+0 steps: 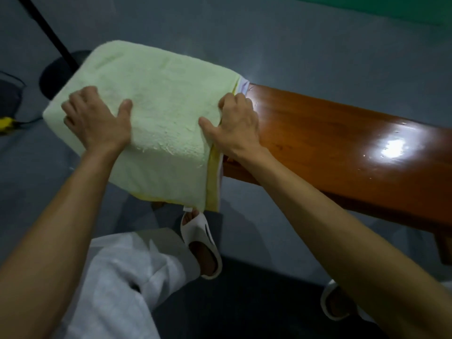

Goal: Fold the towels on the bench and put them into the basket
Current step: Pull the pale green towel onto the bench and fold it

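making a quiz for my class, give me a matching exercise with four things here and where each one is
Things: 1 green towel; 2 yellow towel; 3 bench; 4 white slipper.
Places: A on a foot; B top of the pile; C holding up the pile; D edge showing beneath the top towel.
Pairs: 1-B, 2-D, 3-C, 4-A.

No readable text: the white tag (187,208) on the green towel (156,113) hem is too small to read, and the dark mark (207,230) on the white slipper (203,243) is illegible.
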A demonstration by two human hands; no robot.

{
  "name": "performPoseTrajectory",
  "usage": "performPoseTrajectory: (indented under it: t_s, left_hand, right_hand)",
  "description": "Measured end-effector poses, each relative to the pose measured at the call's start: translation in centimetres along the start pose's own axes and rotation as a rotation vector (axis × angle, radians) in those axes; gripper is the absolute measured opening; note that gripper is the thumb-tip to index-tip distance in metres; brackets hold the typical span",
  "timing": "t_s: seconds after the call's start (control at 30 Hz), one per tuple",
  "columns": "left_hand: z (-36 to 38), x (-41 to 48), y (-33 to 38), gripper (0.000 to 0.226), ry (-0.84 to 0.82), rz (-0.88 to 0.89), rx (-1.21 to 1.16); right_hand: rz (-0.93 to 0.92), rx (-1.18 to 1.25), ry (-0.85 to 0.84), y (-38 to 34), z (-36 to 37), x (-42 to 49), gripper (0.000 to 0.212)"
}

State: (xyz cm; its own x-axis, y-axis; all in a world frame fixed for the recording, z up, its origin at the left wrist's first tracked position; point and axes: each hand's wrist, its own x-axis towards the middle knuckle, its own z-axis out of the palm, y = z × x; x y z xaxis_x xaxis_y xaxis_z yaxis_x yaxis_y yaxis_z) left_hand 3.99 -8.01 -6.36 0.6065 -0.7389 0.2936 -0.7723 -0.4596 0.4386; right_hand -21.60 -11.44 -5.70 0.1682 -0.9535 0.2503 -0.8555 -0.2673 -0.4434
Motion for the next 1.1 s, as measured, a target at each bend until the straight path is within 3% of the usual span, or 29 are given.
performPoseTrajectory:
  t_s: [0.2, 0.3, 0.43, 0.67, 0.8, 1.1]
  left_hand:
    - [0.0, 1.4, 0.7, 0.029, 0.054, -0.067, 0.07]
    - [-0.1, 1.3, 1.5, 0.018, 0.079, -0.078, 0.056]
    - [-0.7, 0.5, 3.1, 0.014, 0.192, 0.04, -0.018]
    - [-1.9, -1.0, 8.0, 0.023, 0.24, 0.241, -0.181]
    - [-1.7, -3.7, 13.1, 0.023, 0.158, 0.369, -0.25]
    - [3.3, -12.2, 24.3, 0.018, -0.334, 0.55, -0.208]
  right_hand:
    - [0.115, 0.018, 0.086, -1.1, 0.6, 0.8, 0.031]
    - [0.103, -0.01, 0.03, -1.7, 0.3, 1.4, 0.021]
    - [0.063, 0.078, 0.008, -1.4, -0.5, 1.6, 0.022]
    - [-0.044, 0.115, 0.232, 3.6, -5.3, 0.5, 0.017]
    - [0.024, 0.079, 0.299, 9.4, -8.8, -2.0, 0.016]
    - [0.349, -0.157, 0.196, 24.9, -17.3, -7.3, 0.018]
